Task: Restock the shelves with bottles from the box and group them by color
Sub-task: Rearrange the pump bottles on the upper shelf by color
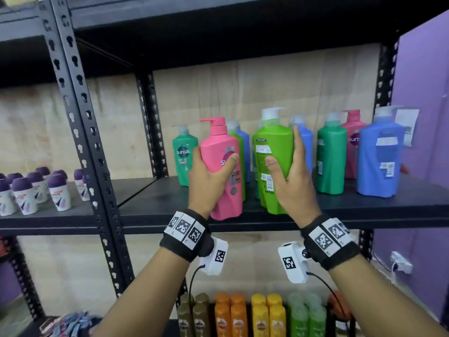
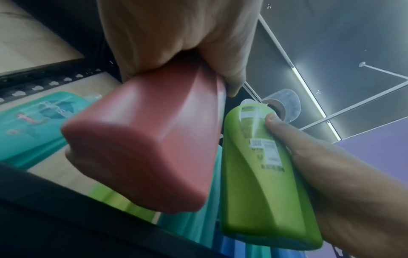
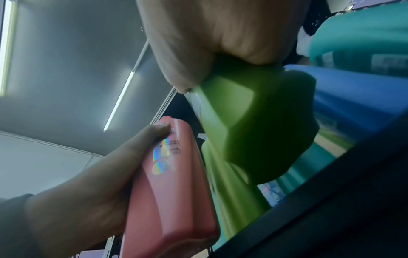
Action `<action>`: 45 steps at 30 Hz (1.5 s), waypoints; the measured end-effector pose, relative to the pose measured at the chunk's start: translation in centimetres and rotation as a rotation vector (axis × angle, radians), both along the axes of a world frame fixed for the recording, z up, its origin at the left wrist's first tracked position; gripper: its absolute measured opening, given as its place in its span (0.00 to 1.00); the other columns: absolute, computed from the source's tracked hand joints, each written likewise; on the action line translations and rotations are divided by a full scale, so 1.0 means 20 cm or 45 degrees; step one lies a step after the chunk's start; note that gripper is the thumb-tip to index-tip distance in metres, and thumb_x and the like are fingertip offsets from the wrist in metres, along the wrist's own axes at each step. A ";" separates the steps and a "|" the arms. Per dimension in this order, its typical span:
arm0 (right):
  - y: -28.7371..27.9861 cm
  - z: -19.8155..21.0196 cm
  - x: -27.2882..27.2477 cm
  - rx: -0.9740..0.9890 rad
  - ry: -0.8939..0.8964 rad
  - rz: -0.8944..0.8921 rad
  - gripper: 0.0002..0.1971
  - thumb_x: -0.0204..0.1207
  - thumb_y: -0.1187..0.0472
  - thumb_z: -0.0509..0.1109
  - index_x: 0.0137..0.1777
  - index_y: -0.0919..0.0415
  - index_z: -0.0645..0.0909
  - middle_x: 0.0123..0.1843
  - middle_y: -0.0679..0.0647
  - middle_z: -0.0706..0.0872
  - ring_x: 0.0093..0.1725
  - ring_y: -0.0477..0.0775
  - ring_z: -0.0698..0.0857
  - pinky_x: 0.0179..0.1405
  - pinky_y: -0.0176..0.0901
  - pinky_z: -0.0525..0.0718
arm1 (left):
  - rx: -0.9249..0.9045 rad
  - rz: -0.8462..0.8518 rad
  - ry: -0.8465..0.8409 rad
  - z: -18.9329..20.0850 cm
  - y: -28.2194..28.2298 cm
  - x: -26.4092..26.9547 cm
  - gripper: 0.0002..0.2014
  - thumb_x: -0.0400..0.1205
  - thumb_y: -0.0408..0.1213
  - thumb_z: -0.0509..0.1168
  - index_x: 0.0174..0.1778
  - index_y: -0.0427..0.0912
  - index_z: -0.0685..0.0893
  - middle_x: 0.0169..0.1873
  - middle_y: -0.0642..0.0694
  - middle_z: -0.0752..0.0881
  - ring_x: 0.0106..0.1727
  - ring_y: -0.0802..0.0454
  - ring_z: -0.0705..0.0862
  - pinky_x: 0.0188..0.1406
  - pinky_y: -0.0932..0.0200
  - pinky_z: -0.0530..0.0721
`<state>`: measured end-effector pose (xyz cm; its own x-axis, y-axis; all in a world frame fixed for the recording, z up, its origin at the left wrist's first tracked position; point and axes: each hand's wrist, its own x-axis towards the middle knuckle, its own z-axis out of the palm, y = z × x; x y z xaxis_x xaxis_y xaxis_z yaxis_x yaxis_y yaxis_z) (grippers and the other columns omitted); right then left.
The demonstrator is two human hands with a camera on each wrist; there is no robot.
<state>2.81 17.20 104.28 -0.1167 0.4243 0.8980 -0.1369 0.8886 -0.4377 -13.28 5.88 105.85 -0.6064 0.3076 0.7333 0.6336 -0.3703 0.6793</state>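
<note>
Far left on the shelf (image 1: 150,210): a teal-green Sunsilk bottle (image 1: 184,156), upright, near the rear.

Next, the left hand (image 1: 211,176), fingers and thumb curled round the waist of a pink pump bottle (image 1: 222,166); grip pinching the body, thumb across the front label. Long axis near upright, tipped a little, pump head up and spout pointing left. Base seen bare from below in the left wrist view (image 2: 137,157), so apparently lifted just off the front lip of the shelf, though blur there leaves this uncertain.

Just beside it, to the right, a lime-green pump bottle (image 1: 274,166) in the right hand (image 1: 291,181): thumb on the back label, fingers running up the far side, grip closed round the body. Axis also upright with a slight lean, back label facing outward. The two held bottles close together, not clearly touching.

Behind and between them: another lime-green bottle and blue ones, partly hidden. Further right: a blue bottle (image 1: 303,147), a dark green bottle (image 1: 331,159), a second pink Sunsilk bottle (image 1: 353,144) at the rear, and a large blue bottle (image 1: 380,161) at the front.

Judged as the deciding relation: the matching pink stands well to the right, nearer the right hand than the left that holds pink; the matching lime green sits directly behind both grips. Colours on the shelf not yet grouped.
</note>
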 end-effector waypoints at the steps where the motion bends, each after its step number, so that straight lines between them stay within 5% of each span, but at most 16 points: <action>1: 0.03 -0.02 0.02 0.009 0.007 -0.024 0.39 0.87 0.48 0.68 0.91 0.54 0.52 0.83 0.25 0.59 0.81 0.25 0.63 0.80 0.25 0.62 | 0.000 -0.002 -0.003 -0.01 0.02 0.03 0.24 0.72 0.60 0.79 0.57 0.59 0.78 0.44 0.59 0.89 0.42 0.65 0.89 0.38 0.70 0.85; 3: 0.08 -0.04 0.06 -0.001 -0.003 -0.061 0.39 0.87 0.47 0.67 0.91 0.52 0.51 0.82 0.20 0.53 0.81 0.21 0.57 0.78 0.19 0.56 | 0.006 0.004 -0.010 -0.02 0.05 0.07 0.23 0.74 0.57 0.80 0.58 0.56 0.79 0.44 0.61 0.89 0.41 0.67 0.88 0.37 0.73 0.83; 6: 0.14 -0.07 0.10 -0.021 0.028 -0.111 0.40 0.87 0.44 0.66 0.92 0.50 0.49 0.90 0.44 0.58 0.88 0.41 0.59 0.86 0.35 0.58 | 0.005 0.020 0.006 -0.03 0.10 0.13 0.22 0.74 0.56 0.80 0.58 0.54 0.79 0.45 0.57 0.88 0.42 0.66 0.87 0.36 0.74 0.81; 8: 0.17 -0.08 0.11 -0.010 0.043 -0.140 0.41 0.86 0.43 0.67 0.91 0.49 0.49 0.92 0.49 0.57 0.89 0.39 0.56 0.86 0.34 0.56 | 0.004 0.017 0.024 -0.03 0.13 0.14 0.23 0.75 0.55 0.80 0.59 0.53 0.79 0.48 0.53 0.87 0.43 0.63 0.87 0.38 0.71 0.83; 12: 0.20 -0.09 0.10 -0.014 0.095 -0.173 0.45 0.80 0.45 0.74 0.91 0.47 0.53 0.84 0.37 0.64 0.79 0.22 0.58 0.77 0.18 0.55 | -0.003 0.052 0.053 -0.03 0.17 0.12 0.25 0.74 0.57 0.80 0.60 0.52 0.80 0.50 0.53 0.82 0.46 0.63 0.85 0.42 0.69 0.83; 18: 0.27 -0.16 0.07 -0.056 0.055 -0.200 0.49 0.76 0.49 0.79 0.91 0.50 0.52 0.77 0.36 0.65 0.80 0.51 0.70 0.77 0.21 0.57 | 0.015 0.087 0.071 -0.04 0.22 0.08 0.26 0.71 0.60 0.79 0.60 0.55 0.80 0.50 0.55 0.81 0.47 0.65 0.83 0.45 0.64 0.82; 22: 0.29 -0.17 0.05 -0.062 0.080 -0.197 0.48 0.77 0.49 0.78 0.91 0.48 0.52 0.82 0.22 0.56 0.82 0.38 0.65 0.79 0.24 0.57 | -0.023 0.059 0.080 -0.04 0.26 0.04 0.30 0.71 0.62 0.78 0.64 0.55 0.79 0.53 0.57 0.78 0.50 0.70 0.81 0.42 0.74 0.78; 25: 0.28 -0.18 0.05 -0.108 0.087 -0.178 0.48 0.77 0.47 0.78 0.90 0.43 0.51 0.82 0.25 0.60 0.81 0.38 0.65 0.76 0.19 0.58 | -0.063 0.036 0.076 -0.03 0.28 -0.01 0.31 0.71 0.61 0.78 0.66 0.54 0.78 0.54 0.56 0.77 0.50 0.71 0.81 0.41 0.77 0.79; 28: 0.28 -0.19 0.05 -0.130 0.078 -0.161 0.47 0.78 0.46 0.77 0.90 0.42 0.51 0.85 0.39 0.64 0.83 0.44 0.68 0.78 0.25 0.62 | -0.082 0.013 0.054 -0.04 0.30 -0.05 0.32 0.71 0.63 0.78 0.67 0.54 0.78 0.56 0.54 0.78 0.51 0.66 0.83 0.47 0.71 0.83; 31: 0.28 -0.19 0.05 -0.134 0.074 -0.147 0.47 0.78 0.48 0.77 0.90 0.43 0.51 0.86 0.40 0.64 0.84 0.45 0.68 0.79 0.27 0.63 | -0.116 -0.001 0.034 -0.03 0.32 -0.08 0.33 0.71 0.63 0.78 0.68 0.53 0.78 0.58 0.51 0.79 0.54 0.60 0.85 0.55 0.54 0.88; 35: 0.27 -0.19 0.06 -0.157 0.065 -0.150 0.47 0.79 0.49 0.77 0.90 0.43 0.51 0.89 0.44 0.63 0.85 0.48 0.68 0.83 0.44 0.68 | -0.131 -0.046 -0.003 -0.03 0.33 -0.10 0.33 0.72 0.62 0.79 0.67 0.50 0.78 0.60 0.44 0.83 0.56 0.51 0.88 0.58 0.42 0.90; 43: 0.27 -0.19 0.07 -0.179 0.033 -0.135 0.47 0.79 0.47 0.76 0.90 0.41 0.50 0.88 0.44 0.63 0.85 0.48 0.67 0.83 0.54 0.71 | -0.108 0.059 -0.020 -0.11 0.28 -0.05 0.24 0.81 0.65 0.70 0.64 0.52 0.81 0.55 0.54 0.88 0.53 0.61 0.88 0.55 0.51 0.90; 45: 0.27 -0.19 0.07 -0.174 0.034 -0.128 0.47 0.79 0.47 0.76 0.90 0.41 0.50 0.89 0.45 0.62 0.86 0.47 0.66 0.84 0.54 0.70 | -0.045 0.139 -0.021 -0.14 0.24 -0.05 0.23 0.82 0.61 0.70 0.66 0.52 0.82 0.58 0.54 0.87 0.55 0.64 0.86 0.55 0.62 0.87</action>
<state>4.29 22.59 100.52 -0.0444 0.5508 0.8335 -0.0639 0.8310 -0.5526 -14.30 10.70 103.14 -0.6496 0.2647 0.7127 0.6574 -0.2753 0.7014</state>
